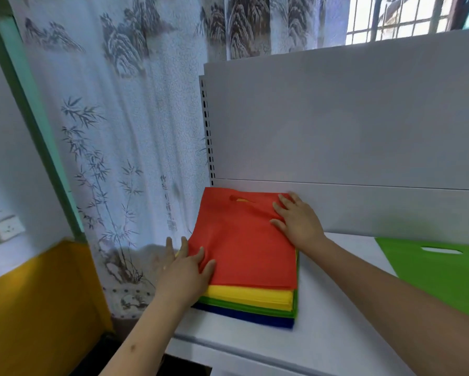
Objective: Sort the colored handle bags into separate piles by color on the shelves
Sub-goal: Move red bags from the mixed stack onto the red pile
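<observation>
**Both hands flat on the red bag atop the mixed stack**

We start at our left hand (185, 267): its fingers lie nearly straight on the near left corner of the red bag (244, 240), two fingers reaching past the bag's left edge; it grips nothing. Our right hand (295, 221) rests palm-down on the far right corner of the same bag, fingers spread and straight, fingertips just short of the shelf's back panel (350, 126).

The red bag tops the stack; its cut-out handle (240, 199) lies toward the back panel. Under it we see yellow bags (251, 294), then green bags (244, 309), then blue bags (244, 318) at the bottom, their near edges stepped out toward us. The stack sits at the left end of the white shelf (336, 294), its left side just at the shelf's edge.

To the right, well apart from the stack, a single green bag (444, 272) lies flat, running out of view. Bare shelf surface shows between the two and in front of the stack.

Left of the shelf hangs a curtain (119, 131) printed with bamboo and mountains; it carries a column of small characters, too blurred to read. A wall socket (5, 229) sits on the far left.
</observation>
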Action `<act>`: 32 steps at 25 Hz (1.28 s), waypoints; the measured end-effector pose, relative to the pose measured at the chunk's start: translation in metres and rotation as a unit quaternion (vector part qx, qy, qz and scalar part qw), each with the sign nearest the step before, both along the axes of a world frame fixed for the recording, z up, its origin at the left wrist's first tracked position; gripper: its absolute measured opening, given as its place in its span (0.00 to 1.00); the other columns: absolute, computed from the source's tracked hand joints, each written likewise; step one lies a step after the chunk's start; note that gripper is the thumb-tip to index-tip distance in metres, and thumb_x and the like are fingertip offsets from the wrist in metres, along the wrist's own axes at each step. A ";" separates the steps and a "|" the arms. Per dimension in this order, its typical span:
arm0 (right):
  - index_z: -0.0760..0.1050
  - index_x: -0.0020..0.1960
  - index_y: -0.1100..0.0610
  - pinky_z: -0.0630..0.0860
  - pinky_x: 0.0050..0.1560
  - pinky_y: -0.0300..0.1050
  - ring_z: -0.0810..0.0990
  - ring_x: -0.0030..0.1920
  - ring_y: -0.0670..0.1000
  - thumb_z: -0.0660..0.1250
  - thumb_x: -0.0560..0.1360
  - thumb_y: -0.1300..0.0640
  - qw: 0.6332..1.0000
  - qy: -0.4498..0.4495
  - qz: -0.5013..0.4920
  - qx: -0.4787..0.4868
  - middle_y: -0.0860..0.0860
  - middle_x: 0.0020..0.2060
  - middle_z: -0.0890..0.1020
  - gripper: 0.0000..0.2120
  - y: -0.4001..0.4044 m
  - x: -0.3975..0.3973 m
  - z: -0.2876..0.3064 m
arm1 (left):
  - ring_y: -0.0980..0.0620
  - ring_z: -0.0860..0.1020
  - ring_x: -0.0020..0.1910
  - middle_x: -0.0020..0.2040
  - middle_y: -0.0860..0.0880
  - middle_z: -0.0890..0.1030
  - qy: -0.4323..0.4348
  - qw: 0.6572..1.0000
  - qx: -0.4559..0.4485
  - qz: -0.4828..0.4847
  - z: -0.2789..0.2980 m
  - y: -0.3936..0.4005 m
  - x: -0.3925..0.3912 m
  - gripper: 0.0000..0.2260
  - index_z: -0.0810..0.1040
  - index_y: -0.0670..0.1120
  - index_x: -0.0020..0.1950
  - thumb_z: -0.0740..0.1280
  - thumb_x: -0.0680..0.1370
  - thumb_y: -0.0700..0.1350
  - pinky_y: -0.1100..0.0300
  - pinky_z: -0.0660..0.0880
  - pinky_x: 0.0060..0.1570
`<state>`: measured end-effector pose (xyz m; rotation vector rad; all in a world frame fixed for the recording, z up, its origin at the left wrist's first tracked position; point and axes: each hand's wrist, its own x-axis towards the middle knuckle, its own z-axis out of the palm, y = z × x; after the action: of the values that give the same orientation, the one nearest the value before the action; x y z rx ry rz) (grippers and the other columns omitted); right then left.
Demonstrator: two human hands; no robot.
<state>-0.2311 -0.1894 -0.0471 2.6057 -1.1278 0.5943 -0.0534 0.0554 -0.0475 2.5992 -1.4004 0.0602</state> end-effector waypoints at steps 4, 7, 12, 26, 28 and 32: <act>0.67 0.72 0.50 0.60 0.73 0.52 0.59 0.75 0.57 0.38 0.76 0.38 1.000 -0.020 0.025 0.002 0.55 0.74 0.65 0.34 0.008 -0.004 0.007 | 0.42 0.41 0.78 0.80 0.46 0.49 -0.062 0.997 -0.042 -0.030 0.004 -0.004 -0.010 0.19 0.66 0.58 0.74 0.50 0.83 0.55 0.39 0.39 0.74; 0.64 0.74 0.48 0.63 0.71 0.51 0.64 0.73 0.57 0.45 0.81 0.40 0.992 -0.102 0.032 0.063 0.55 0.75 0.62 0.26 0.023 -0.017 0.024 | 0.43 0.58 0.76 0.77 0.42 0.60 0.097 0.967 -0.226 -0.068 0.010 0.002 -0.016 0.19 0.68 0.49 0.74 0.55 0.84 0.49 0.51 0.53 0.75; 0.67 0.72 0.50 0.59 0.66 0.30 0.69 0.70 0.49 0.59 0.81 0.53 0.947 -0.284 0.070 0.132 0.51 0.69 0.72 0.19 0.064 -0.053 0.056 | 0.64 0.66 0.68 0.69 0.61 0.68 0.380 0.841 -0.323 -0.208 0.032 0.030 -0.039 0.19 0.67 0.58 0.74 0.60 0.83 0.47 0.65 0.60 0.69; 0.81 0.56 0.56 0.64 0.53 0.28 0.77 0.57 0.49 0.69 0.73 0.62 0.866 -0.440 -0.222 0.086 0.52 0.56 0.80 0.12 0.258 -0.234 -0.024 | 0.71 0.68 0.51 0.56 0.53 0.63 0.405 0.817 -0.182 -0.369 -0.063 0.147 -0.161 0.16 0.72 0.56 0.54 0.72 0.73 0.40 0.78 0.68 0.49; 0.78 0.59 0.57 0.61 0.56 0.29 0.74 0.58 0.51 0.68 0.74 0.62 0.865 -0.418 -0.268 0.075 0.54 0.58 0.74 0.13 0.282 -0.261 -0.046 | 0.72 0.68 0.53 0.56 0.56 0.63 0.449 0.795 -0.134 -0.387 -0.082 0.156 -0.180 0.14 0.73 0.55 0.54 0.74 0.73 0.45 0.78 0.69 0.50; 0.70 0.66 0.59 0.60 0.60 0.30 0.70 0.61 0.51 0.66 0.75 0.63 0.843 -0.423 -0.323 0.080 0.56 0.64 0.67 0.20 0.314 -0.305 -0.088 | 0.66 0.70 0.53 0.56 0.54 0.67 0.507 0.779 -0.063 -0.363 -0.127 0.165 -0.208 0.04 0.77 0.54 0.51 0.69 0.78 0.47 0.66 0.72 0.57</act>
<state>-0.5360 0.1249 -0.1351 1.8093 -2.2336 1.5736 -0.2609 0.2202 -0.1749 1.3195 -1.6313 -1.1076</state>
